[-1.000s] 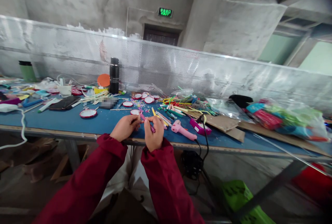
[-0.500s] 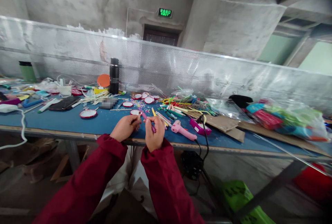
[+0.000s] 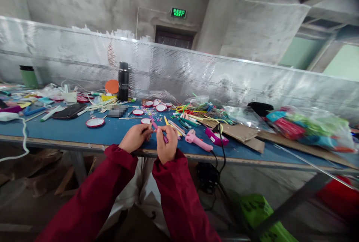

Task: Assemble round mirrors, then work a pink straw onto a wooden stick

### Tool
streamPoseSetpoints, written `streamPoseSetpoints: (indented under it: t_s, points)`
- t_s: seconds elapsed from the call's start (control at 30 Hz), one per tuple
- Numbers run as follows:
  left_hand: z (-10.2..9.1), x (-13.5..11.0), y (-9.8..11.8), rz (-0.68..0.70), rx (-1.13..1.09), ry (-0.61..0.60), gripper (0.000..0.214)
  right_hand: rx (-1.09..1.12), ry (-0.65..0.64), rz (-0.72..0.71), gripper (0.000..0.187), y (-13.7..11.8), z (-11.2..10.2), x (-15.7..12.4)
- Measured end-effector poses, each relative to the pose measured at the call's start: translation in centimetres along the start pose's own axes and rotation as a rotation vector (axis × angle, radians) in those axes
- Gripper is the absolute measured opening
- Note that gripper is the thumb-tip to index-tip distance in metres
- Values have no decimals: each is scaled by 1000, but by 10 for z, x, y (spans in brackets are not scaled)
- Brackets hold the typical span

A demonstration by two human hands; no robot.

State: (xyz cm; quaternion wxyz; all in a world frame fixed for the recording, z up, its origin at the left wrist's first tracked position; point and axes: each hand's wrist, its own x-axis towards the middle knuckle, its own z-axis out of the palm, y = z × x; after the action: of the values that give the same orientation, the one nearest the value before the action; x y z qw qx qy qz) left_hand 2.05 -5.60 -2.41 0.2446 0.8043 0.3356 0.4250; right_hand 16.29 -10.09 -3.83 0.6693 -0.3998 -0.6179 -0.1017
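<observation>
My left hand (image 3: 135, 137) and my right hand (image 3: 166, 145) meet at the front edge of the blue table (image 3: 73, 132), both in dark red sleeves. The right hand is closed round a thin pink stick (image 3: 159, 131) that slants up to the left. The left hand's fingertips pinch near the stick's upper end, where a small pale piece shows. A pile of coloured sticks (image 3: 179, 124) lies just behind my hands.
A pink glue gun (image 3: 198, 141) with a black cord lies right of my hands. Round red-rimmed discs (image 3: 95, 122), a black bottle (image 3: 123, 81), a phone (image 3: 70, 111), cardboard (image 3: 244, 133) and plastic bags (image 3: 308, 128) cover the table. A perforated metal screen (image 3: 179, 70) backs it.
Almost nothing differs. My fingers shift slightly on the pink stick; both hands stay at the same spot.
</observation>
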Motion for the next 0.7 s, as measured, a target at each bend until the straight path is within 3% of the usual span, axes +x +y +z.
streamPoseSetpoints:
  t_s: [0.7]
  points:
    - [0, 0, 2, -3, -19, -7, 33, -26, 26, -15, 12, 1, 0, -1]
